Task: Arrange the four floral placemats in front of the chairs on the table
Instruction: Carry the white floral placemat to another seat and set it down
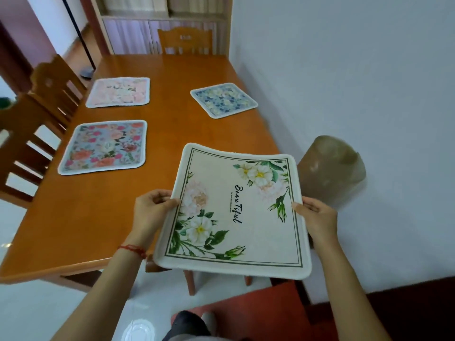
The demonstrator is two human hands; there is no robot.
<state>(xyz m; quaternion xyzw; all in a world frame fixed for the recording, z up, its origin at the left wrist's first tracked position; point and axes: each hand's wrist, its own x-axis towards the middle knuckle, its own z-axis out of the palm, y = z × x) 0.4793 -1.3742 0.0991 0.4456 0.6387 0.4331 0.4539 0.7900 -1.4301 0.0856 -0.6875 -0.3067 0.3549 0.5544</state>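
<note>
Our left hand (154,207) and right hand (317,217) pinch opposite edges of the cream placemat (236,212), held above the table's (172,134) near corner; three floral placemats lie flat beyond: red (103,147), pink (118,92), blue (223,100).

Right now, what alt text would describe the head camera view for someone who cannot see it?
Two hands, left hand and right hand, hold a cream placemat with white flowers by its sides over the near edge of an orange-brown wooden table. Three floral mats already lie there: a pale pink mat, a red-and-blue mat and a blue-and-yellow mat, with wooden chairs around.
</note>
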